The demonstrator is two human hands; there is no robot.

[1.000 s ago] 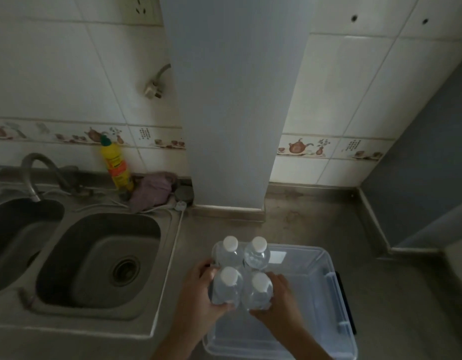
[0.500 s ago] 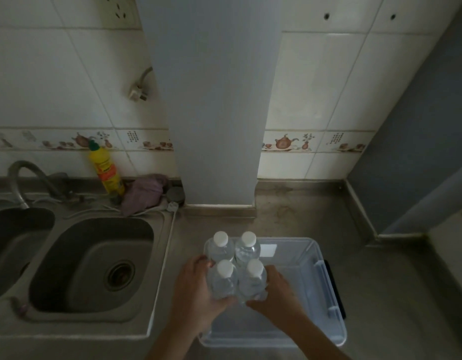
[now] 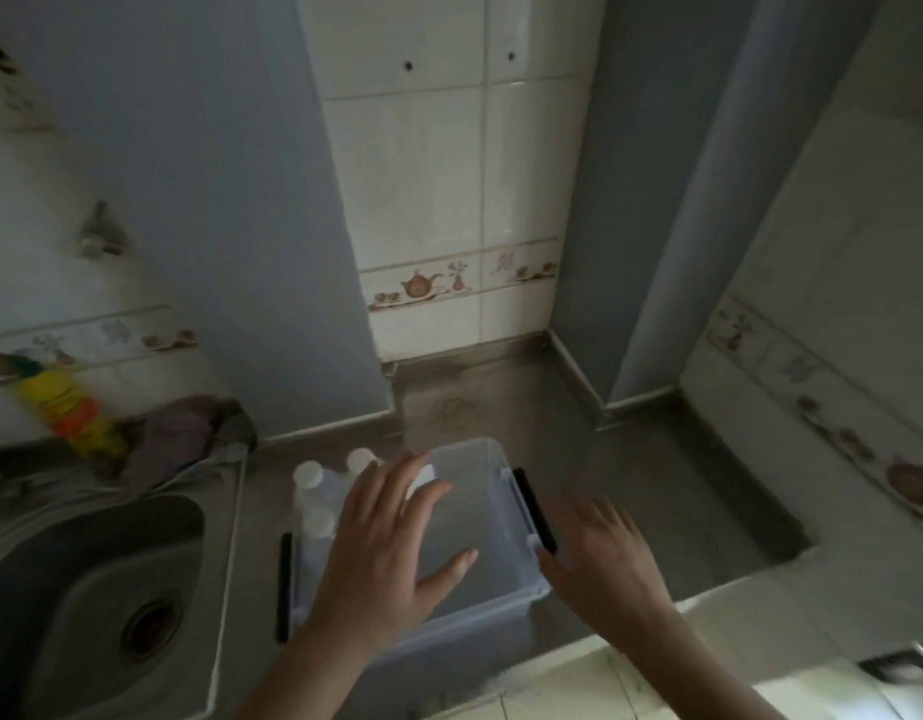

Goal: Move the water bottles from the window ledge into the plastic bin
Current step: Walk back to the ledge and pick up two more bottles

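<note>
Bottles: the water bottles (image 3: pixel 319 498) stand in the left end of the plastic bin (image 3: pixel 493 517).
Hands: your left hand (image 3: pixel 392 553) and right hand (image 3: pixel 602 561) are spread flat, holding nothing.
Feel: probably heavy, smooth, slippery. Hold each round its middle.

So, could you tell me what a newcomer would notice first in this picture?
Two open hands, left hand and right hand, spread over a clear plastic bin on the steel counter. White-capped water bottles stand in its left end. A yellow bottle stands behind the sink.
</note>
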